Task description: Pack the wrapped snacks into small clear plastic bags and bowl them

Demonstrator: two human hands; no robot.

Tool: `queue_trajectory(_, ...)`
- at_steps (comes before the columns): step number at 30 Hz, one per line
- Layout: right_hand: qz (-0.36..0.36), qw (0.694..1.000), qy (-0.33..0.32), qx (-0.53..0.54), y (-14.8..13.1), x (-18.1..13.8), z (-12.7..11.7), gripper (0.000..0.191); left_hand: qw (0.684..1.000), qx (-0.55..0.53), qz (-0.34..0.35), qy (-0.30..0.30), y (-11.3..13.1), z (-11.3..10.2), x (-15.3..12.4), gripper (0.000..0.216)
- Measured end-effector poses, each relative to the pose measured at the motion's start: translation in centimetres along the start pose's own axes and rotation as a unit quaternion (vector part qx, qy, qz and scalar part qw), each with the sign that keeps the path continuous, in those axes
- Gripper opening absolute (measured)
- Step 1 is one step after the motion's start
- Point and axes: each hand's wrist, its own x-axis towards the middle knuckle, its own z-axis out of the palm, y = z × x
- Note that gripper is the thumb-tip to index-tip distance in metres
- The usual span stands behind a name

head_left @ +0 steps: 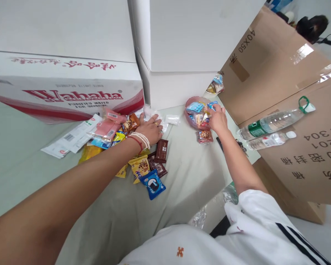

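While the left hand (150,130) lay flat and open on the snack packets (143,167), the right hand (217,119) reached into the pink bowl (188,114), fingers on a blue packet (213,105); grip closure unclear. 2 bottles (273,125) lay right of it.

- Desk (182,176): covered in matt pale-green cloth, slightly creased.
- Snack packets (143,165), centre frame: glossy plastic film wrappers.
- Bowl (188,117), upper centre: translucent pink plastic, shiny.
- Two water bottles (273,123), right: clear glossy plastic, white caps.
- Brown boxes (292,92), right: matt corrugated cardboard, glossy clear tape strips.
- White cartons (71,73), upper left: smooth printed cardboard, faint sheen.
- Bracelets (140,139) on left wrist: white beads, red cord.
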Motion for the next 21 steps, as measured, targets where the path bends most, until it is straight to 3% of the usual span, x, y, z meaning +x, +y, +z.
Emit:
queue_trajectory(2,0.083,0.994,0.066,0.012,0.4,-2.7,0.0,0.044,1.0,0.005,0.003,0.006,0.0,0.1,0.0,0.036)
queue_trajectory(3,0.141,0.987,0.07,0.018,0.6,-4.2,0.3,0.043,1.0,0.005,0.004,0.006,0.0,0.1,-0.1,0.035)
queue_trajectory(5,0.245,0.969,0.004,0.037,1.1,-7.1,1.4,0.05,1.0,0.002,0.005,0.003,0.0,0.1,-0.1,0.035)
queue_trajectory(8,0.313,0.937,-0.098,0.119,1.1,-9.7,3.6,0.059,1.0,-0.005,0.002,0.0,0.0,0.2,-0.1,0.038)
queue_trajectory(12,0.328,0.91,-0.045,0.249,-0.2,-9.8,5.9,0.043,1.0,-0.015,-0.006,0.008,0.0,0.3,0.0,0.039)
queue_trajectory(15,0.32,0.899,-0.013,0.298,-1.6,-10.5,6.6,0.045,1.0,-0.02,-0.008,0.015,0.2,0.3,-0.2,0.038)
queue_trajectory(17,0.31,0.872,0.025,0.379,-2.1,-11.8,6.3,0.052,1.0,-0.019,-0.01,0.016,0.2,0.4,-0.3,0.038)
queue_trajectory(20,0.251,0.806,0.1,0.526,-1.5,-13.0,4.5,0.06,1.0,-0.014,-0.01,0.005,0.2,0.2,-0.1,0.039)
queue_trajectory(21,0.224,0.801,0.118,0.543,-1.1,-12.7,3.5,0.061,1.0,-0.015,-0.013,0.0,0.2,0.0,-0.1,0.04)
